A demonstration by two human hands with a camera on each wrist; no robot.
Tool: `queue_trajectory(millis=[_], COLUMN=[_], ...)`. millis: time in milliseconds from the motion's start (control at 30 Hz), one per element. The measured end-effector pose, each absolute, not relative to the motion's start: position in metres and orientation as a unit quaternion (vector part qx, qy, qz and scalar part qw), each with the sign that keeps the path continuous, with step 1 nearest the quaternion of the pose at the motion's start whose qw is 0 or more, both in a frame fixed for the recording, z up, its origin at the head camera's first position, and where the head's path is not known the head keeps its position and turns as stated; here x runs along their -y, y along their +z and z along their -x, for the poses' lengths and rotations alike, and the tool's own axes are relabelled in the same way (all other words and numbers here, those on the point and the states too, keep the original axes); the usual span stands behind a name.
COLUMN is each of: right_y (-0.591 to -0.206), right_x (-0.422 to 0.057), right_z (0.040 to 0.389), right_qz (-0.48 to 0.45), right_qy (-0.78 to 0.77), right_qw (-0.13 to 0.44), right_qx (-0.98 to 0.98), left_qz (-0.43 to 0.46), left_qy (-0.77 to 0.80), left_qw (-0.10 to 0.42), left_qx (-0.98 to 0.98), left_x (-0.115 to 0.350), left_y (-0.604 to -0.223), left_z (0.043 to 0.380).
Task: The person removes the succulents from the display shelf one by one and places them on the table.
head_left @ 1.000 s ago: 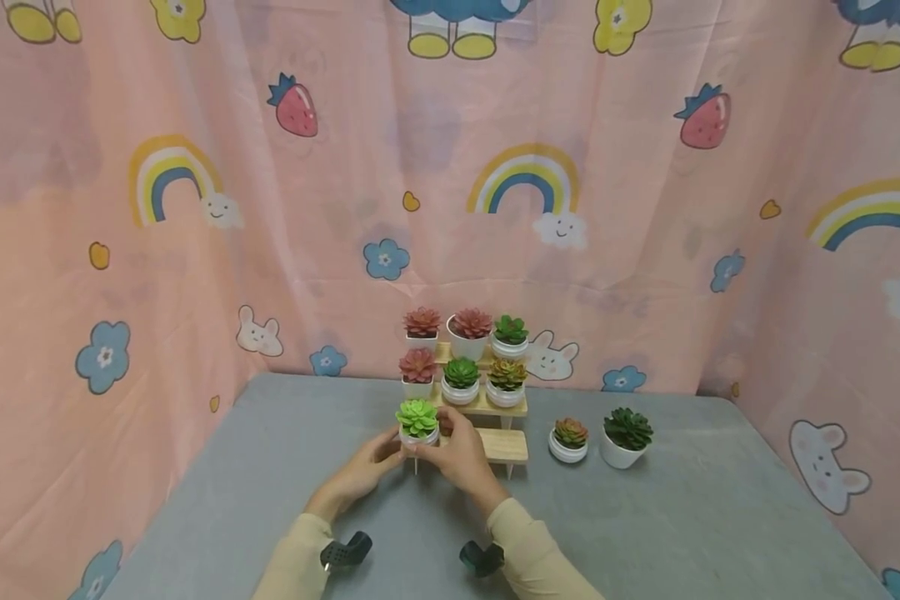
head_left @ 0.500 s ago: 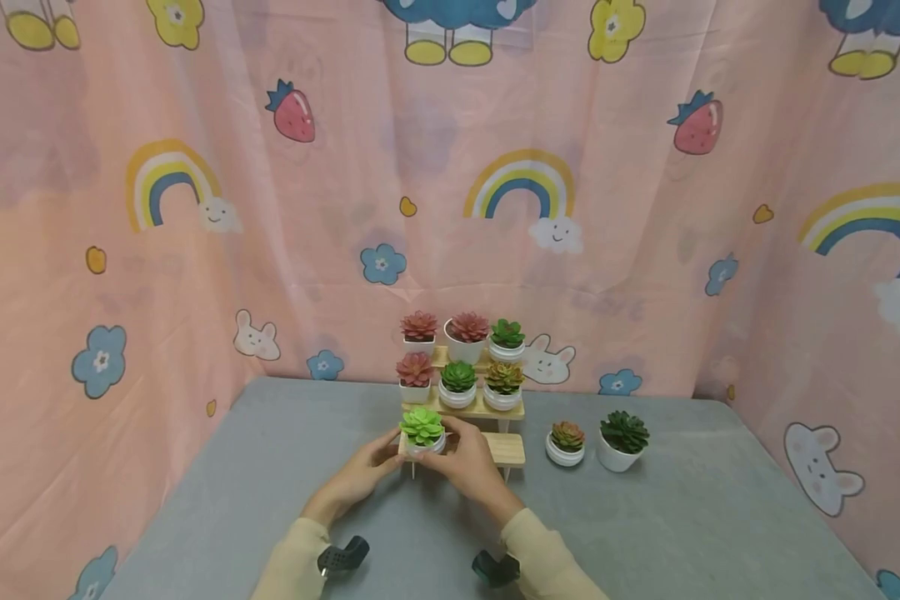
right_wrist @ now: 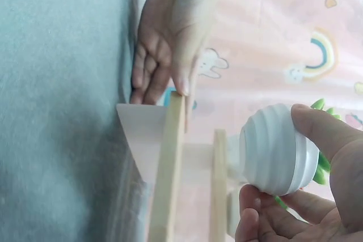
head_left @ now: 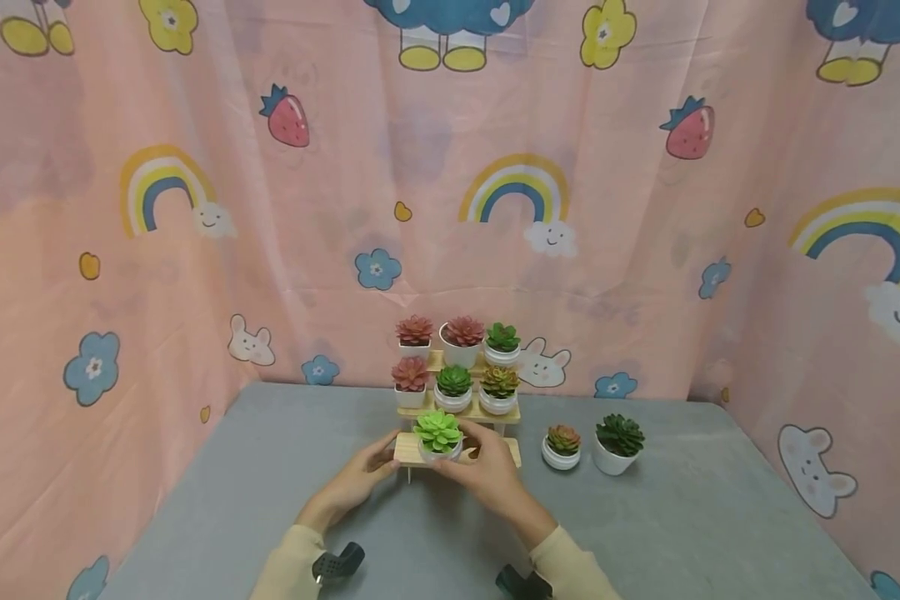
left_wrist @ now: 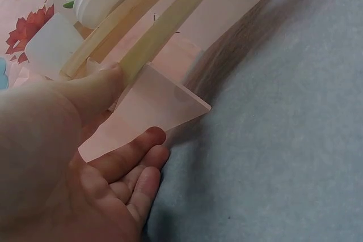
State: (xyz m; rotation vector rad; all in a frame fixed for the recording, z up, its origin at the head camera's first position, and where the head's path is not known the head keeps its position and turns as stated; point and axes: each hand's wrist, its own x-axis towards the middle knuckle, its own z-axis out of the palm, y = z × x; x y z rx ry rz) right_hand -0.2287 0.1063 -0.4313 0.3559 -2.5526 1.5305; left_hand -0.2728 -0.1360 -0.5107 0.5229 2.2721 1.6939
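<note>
My right hand point(head_left: 491, 471) pinches the white ribbed pot point(right_wrist: 272, 148) of a bright green succulent point(head_left: 438, 432), thumb on one side and fingers on the other. In the head view this plant overlaps the lowest wooden step of a three-step plant stand point(head_left: 407, 452), left of the step's middle. My left hand point(head_left: 356, 479) holds the left end of that step. Its thumb point(left_wrist: 99, 86) lies at the board's end, and the other fingers sit beside the white side support point(left_wrist: 150, 109), near the grey tabletop.
Succulents fill the upper steps: red ones point(head_left: 414, 331) on the left, a green one point(head_left: 453, 381) and a yellow-green one point(head_left: 499, 381) on the middle step. Right of the stand are an orange-brown succulent point(head_left: 563, 439) and a dark green one point(head_left: 619, 437). A patterned pink curtain point(head_left: 330, 233) hangs behind.
My right hand has carried the bright green succulent rightward along the lowest step, away from its left end. My left hand stays at the stand's left side. The head view has shifted slightly.
</note>
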Motion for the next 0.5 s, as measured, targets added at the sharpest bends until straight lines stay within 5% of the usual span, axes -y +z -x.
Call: queue_trajectory(millis=[500], right_y=[-0.411], right_x=[-0.143], right_z=[0.203], right_qz=[-0.08], right_qy=[0.505], right_qw=[0.1], right_qx=[0.854], left_qz=[-0.156], left_qy=[0.579], left_qw=[0.13], left_qx=[-0.79], left_x=[0.134], left_y=[-0.505], left_z=[0.269])
